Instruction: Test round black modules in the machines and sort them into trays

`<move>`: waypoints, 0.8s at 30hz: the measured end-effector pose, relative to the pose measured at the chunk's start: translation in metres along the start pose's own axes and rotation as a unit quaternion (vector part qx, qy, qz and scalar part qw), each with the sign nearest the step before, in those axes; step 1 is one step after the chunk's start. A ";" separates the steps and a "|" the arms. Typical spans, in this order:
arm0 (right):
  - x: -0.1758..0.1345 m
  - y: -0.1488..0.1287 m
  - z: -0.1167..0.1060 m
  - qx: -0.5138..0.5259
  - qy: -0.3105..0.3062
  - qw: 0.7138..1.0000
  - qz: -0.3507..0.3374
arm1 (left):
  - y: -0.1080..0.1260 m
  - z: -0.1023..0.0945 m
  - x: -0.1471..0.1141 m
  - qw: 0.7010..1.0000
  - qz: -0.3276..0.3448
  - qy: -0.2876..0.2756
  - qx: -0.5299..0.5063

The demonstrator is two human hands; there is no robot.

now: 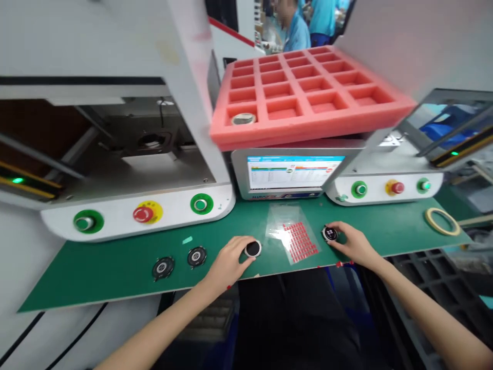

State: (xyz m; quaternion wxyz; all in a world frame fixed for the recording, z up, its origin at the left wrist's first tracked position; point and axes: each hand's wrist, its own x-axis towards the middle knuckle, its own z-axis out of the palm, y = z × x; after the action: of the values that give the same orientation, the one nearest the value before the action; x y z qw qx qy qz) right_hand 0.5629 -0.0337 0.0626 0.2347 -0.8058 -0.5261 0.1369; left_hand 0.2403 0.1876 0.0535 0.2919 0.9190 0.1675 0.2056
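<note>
Hands first, please: what is each one doing?

Well, the left hand [231,259] is partly curled, its thumb and fingers set about the edge of a silver-rimmed disc [253,248] with a dark face turned up. They are parted by just the width of the disc.

And the other one?

The right hand [355,244] has thumb and forefinger spread only as far as a small watch [330,234], which they grip by its edge. Pale marks show on its black face.

Are those two pieces lifted or resting?

I can't tell. Both are over the front half of the green table [115,272], close to its surface, but any contact is unclear.

What lies between the hands?

A clear sheet [283,218] bearing rows of red stickers [300,241], flat on the table. Left of the left hand lie a black disc [196,256] and, beside it, a second black disc [163,267], slightly apart.

Anything farther out?

A tape roll [428,219] lies near the table's right end. Behind the sheet is a lit screen [296,172], and above that a pink foam tray [311,131] with a round piece [243,118] in its front left compartment. A person [298,33] in blue is in the background.
</note>
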 end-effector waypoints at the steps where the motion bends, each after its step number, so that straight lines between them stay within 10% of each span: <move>1: 0.000 0.000 0.000 0.003 0.003 1.000 0.002 | -0.003 -0.011 0.002 1.000 0.004 0.013 0.020; 7: -0.005 0.005 0.003 0.032 0.019 0.999 -0.009 | -0.050 -0.137 0.051 0.930 -0.204 0.252 0.175; 11: -0.006 0.022 0.010 0.037 0.011 0.999 0.019 | -0.106 -0.212 0.096 0.912 -0.268 0.221 0.218; 16: -0.005 0.031 0.013 0.043 -0.001 0.999 0.030 | -0.157 -0.242 0.145 0.919 -0.304 0.147 0.203; 24: -0.006 0.026 0.011 0.045 -0.010 0.998 0.051 | -0.164 -0.270 0.172 0.938 -0.290 0.032 0.188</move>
State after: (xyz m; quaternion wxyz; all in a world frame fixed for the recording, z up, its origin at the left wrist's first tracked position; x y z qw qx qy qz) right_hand 0.5757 -0.0455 0.0399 0.2580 -0.8188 -0.4802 0.1800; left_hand 0.2284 0.5144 0.2038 0.1553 0.8615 0.4715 0.1064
